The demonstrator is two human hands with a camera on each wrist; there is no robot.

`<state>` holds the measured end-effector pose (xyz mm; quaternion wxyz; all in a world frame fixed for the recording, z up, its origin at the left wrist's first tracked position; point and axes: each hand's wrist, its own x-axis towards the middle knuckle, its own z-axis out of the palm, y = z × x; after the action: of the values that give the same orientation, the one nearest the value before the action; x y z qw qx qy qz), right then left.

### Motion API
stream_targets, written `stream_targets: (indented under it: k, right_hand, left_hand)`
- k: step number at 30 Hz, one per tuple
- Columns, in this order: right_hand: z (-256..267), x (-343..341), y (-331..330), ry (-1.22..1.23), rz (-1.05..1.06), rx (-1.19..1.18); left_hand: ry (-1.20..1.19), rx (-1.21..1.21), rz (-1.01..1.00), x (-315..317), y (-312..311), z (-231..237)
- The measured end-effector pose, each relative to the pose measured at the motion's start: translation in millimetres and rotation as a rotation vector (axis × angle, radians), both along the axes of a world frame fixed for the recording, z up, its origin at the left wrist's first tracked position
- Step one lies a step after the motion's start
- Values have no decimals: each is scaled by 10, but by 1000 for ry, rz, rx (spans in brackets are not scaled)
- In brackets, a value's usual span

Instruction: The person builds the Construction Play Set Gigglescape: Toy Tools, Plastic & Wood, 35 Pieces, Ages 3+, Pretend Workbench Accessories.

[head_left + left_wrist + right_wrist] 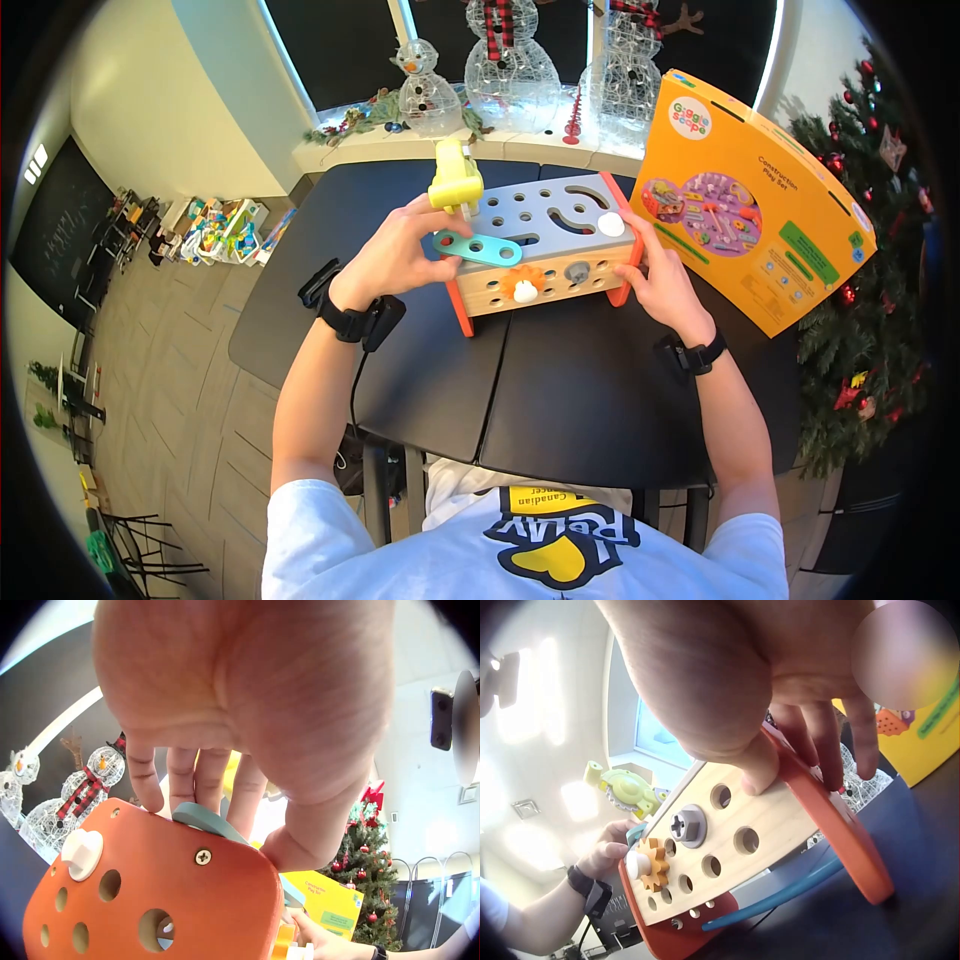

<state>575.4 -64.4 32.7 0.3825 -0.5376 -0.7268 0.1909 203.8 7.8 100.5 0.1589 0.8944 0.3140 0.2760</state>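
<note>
A wooden toy workbench point(545, 215) with a grey top and orange-red end panels stands on the black table. My left hand point(405, 245) is at its left end, thumb and index finger pinching a teal strip with holes point(490, 248) that lies over the top's front edge. Behind those fingers rises a yellow-green toy saw point(626, 789). My right hand point(665, 275) grips the workbench's right end, the thumb on the front face and the fingers over the end panel point(832, 817). An orange gear point(656, 864) with a white peg and a grey bolt point(688, 826) sit on the front face.
An orange-yellow Construction Play Set box point(755, 200) stands at the right of the table point(430, 400). Wire snowmen point(510, 75) line the window ledge behind, and a decorated tree point(860, 330) is at the right. A blue rod point(780, 894) shows beneath the workbench.
</note>
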Motion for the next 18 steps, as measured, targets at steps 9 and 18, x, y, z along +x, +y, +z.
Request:
stream_targets:
  k: [9,18]
  right_hand:
    - [-97,33,-54,77,13,-21]
    - [-44,-102,-134,-26,-66,34]
  left_hand:
    - [-15,35,453,-1079,190,-189]
    - [500,-359,940,-2012,110,-935]
